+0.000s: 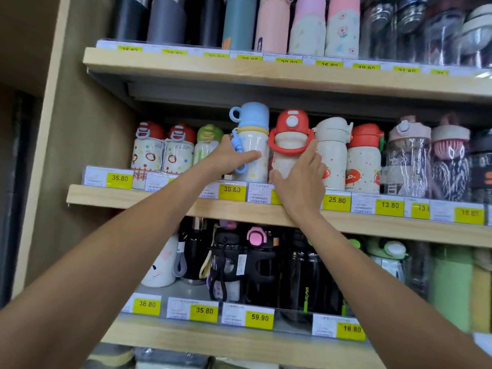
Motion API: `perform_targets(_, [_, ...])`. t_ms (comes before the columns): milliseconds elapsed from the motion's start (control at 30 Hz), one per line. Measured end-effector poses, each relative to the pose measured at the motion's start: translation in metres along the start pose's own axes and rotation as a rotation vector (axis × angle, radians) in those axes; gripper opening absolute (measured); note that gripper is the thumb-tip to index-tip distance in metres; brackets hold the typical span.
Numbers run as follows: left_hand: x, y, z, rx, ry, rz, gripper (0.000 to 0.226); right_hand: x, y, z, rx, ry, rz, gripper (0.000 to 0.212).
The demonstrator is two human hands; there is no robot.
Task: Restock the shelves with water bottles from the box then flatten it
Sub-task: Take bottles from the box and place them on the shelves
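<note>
A white bottle with a blue cap stands on the middle shelf. My left hand holds it from the left, thumb across its front and fingers behind. Right beside it stands a white bottle with a red lid and red loop handle. My right hand is laid on its front with fingers straight and thumb spread low to the left. The box is out of view.
Red-capped and green-capped bottles fill the shelf's left part, cream and clear ones the right. Tall flasks line the upper shelf, dark bottles the lower one. Yellow price tags edge each shelf. A wooden side panel bounds the left.
</note>
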State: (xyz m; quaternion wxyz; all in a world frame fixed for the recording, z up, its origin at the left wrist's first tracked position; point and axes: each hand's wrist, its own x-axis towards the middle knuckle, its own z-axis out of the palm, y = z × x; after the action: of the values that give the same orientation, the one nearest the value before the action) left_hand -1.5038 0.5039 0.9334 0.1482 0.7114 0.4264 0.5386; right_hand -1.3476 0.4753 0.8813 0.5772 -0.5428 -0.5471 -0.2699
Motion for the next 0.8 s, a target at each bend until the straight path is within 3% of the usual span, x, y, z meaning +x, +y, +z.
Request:
perform_targets(67, [0.0, 0.0, -0.003, -0.009, -0.03, -0.015, 0.082, -0.001, 0.001, 0.001, 0.004, -0.002, -0.006, 0.095])
perform_targets(133, [0.002, 0.0, -0.006, 0.001, -0.05, -0.032, 0.038, -0.001, 0.001, 0.001, 0.007, -0.007, -0.01, 0.094])
perform_targets(167, [0.003, 0.0, -0.007, 0.001, -0.06, -0.024, 0.031, -0.001, 0.001, 0.0, 0.007, -0.01, -0.011, 0.094])
perform_targets(367, [-0.004, 0.001, -0.007, 0.083, 0.015, -0.079, 0.045, 0.001, 0.001, 0.0, 0.031, -0.021, -0.005, 0.094])
perform_targets(433, [-0.014, 0.001, -0.003, 0.14, 0.104, -0.098, 0.048, 0.003, 0.002, -0.004, 0.073, -0.065, 0.006, 0.094])
perform_targets(500, [-0.026, 0.002, 0.004, 0.208, 0.247, -0.111, 0.069, 0.006, 0.005, -0.007, 0.161, -0.129, -0.004, 0.092])
perform_targets(600, [-0.053, 0.003, 0.022, 0.322, 0.394, -0.034, 0.074, 0.003, 0.016, -0.024, 0.305, -0.22, -0.04, 0.074])
perform_targets(800, [-0.114, 0.026, 0.087, 0.324, 0.322, 0.013, 0.064, -0.021, 0.073, -0.087, 0.435, -0.314, -0.036, 0.037])
